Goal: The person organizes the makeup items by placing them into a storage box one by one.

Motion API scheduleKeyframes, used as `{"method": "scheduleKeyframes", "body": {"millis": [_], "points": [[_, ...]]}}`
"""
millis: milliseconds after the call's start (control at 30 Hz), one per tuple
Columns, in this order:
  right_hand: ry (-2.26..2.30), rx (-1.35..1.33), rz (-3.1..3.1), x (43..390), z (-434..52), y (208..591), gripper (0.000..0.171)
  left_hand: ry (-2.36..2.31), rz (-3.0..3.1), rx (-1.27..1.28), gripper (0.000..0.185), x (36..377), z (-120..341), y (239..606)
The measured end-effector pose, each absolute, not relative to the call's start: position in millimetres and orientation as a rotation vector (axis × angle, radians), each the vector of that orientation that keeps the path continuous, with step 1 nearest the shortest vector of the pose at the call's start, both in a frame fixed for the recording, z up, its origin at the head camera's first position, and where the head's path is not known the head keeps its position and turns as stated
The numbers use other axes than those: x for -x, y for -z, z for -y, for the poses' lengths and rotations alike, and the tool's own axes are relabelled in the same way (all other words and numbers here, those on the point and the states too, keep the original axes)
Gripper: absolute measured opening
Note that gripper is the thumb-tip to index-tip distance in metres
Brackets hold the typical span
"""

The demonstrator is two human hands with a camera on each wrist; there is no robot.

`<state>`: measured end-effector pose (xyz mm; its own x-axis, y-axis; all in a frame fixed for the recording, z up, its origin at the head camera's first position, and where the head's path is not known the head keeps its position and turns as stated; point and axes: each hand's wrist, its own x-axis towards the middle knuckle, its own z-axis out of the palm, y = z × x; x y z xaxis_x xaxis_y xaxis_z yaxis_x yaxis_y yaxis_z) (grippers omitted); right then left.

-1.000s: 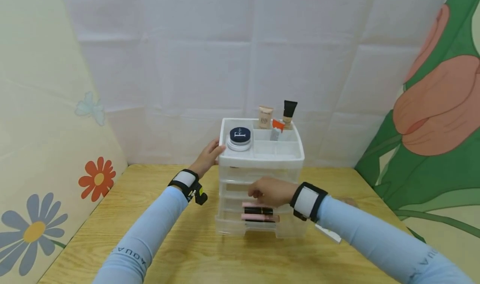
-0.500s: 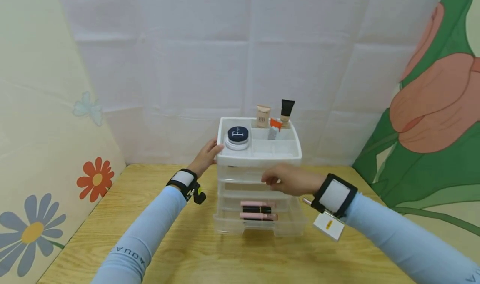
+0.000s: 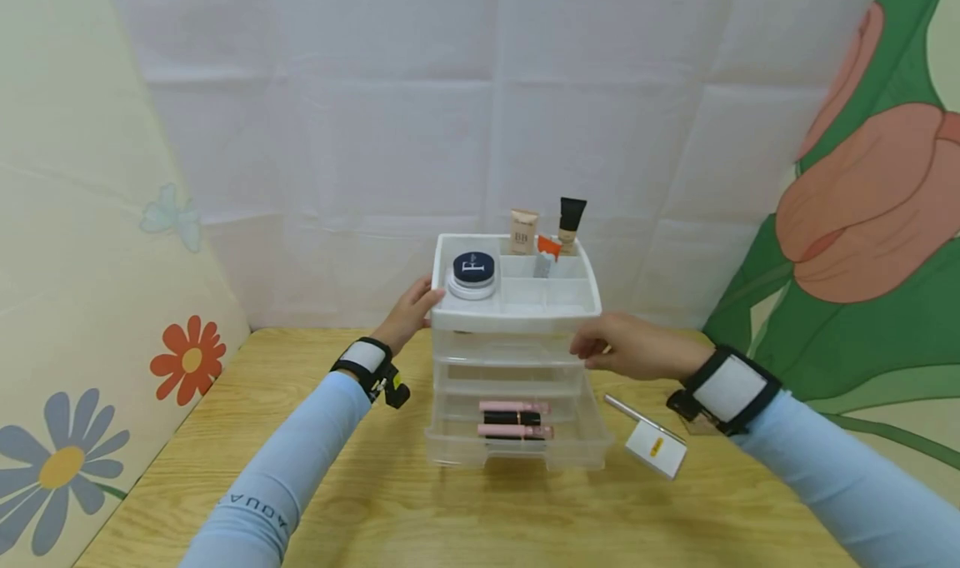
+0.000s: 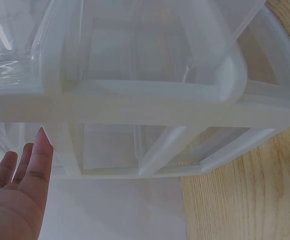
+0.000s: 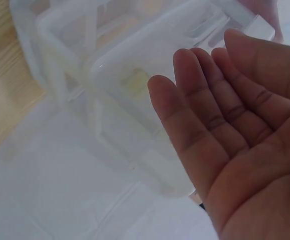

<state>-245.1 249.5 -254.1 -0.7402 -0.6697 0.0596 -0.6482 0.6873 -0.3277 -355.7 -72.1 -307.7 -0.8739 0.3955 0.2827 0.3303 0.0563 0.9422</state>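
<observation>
Head view: wooden table [image 3: 390, 510] bears organizer [image 3: 516, 360] before floral wall cloths [image 3: 97, 218].

I see light blue sleeves on both arms, the left sleeve [image 3: 262, 485] printed "AQUA" in dark letters. Each wrist carries a black strap with a white panel: left strap [image 3: 365, 358], right strap [image 3: 727, 388]. A small black-and-yellow device [image 3: 395, 391] hangs off the left strap
</observation>
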Motion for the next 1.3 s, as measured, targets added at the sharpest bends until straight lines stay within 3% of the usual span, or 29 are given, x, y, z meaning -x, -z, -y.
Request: {"method": "scheduleKeyframes", "body": {"millis": [533,1300], "points": [[0.574,0.845,-2.918,253,-300,280,0.012,-1.973,-2.25,-0.797,0.054,358,73,310],[0.637,0.47,-2.924,284,-331,365,0.019,-1.972,-2.248,-0.804,0.055,357,74,309]]}}
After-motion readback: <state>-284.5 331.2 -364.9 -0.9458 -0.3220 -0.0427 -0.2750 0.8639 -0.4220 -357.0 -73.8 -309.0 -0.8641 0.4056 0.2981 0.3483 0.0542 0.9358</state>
